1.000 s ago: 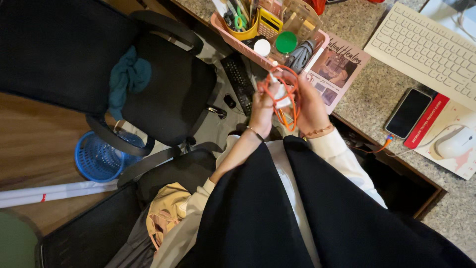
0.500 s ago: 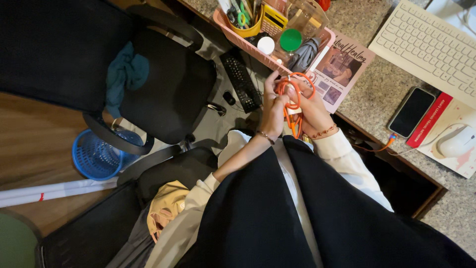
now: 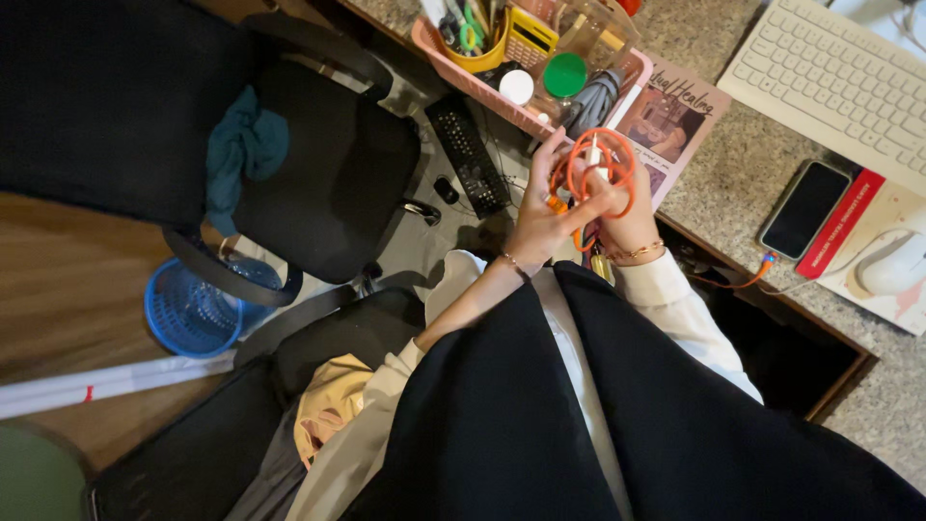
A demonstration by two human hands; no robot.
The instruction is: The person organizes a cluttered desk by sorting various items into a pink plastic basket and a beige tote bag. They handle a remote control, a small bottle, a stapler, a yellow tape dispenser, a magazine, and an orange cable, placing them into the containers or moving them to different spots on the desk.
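Observation:
Both my hands hold a coiled orange cable (image 3: pixel 617 172) just in front of the stone desk's edge. My left hand (image 3: pixel 545 214) pinches the coil's left side, fingers spread upward. My right hand (image 3: pixel 632 220) grips the coil from the right and below; a small white plug end sticks up inside the loops. A bracelet sits on each wrist. The cable loops hang in the air over a magazine (image 3: pixel 675 121) lying on the desk.
A pink tray (image 3: pixel 463 77) of pens, scissors and lidded jars stands behind the hands. A white keyboard (image 3: pixel 834 82), a black phone (image 3: pixel 805 207) on an orange lead, and a white mouse (image 3: pixel 892 262) lie right. A black office chair (image 3: pixel 328 183) and a blue basket (image 3: pixel 198 309) stand left.
The hands with the orange cable have shifted slightly; the cable is now gathered into rounder loops, held higher between both hands.

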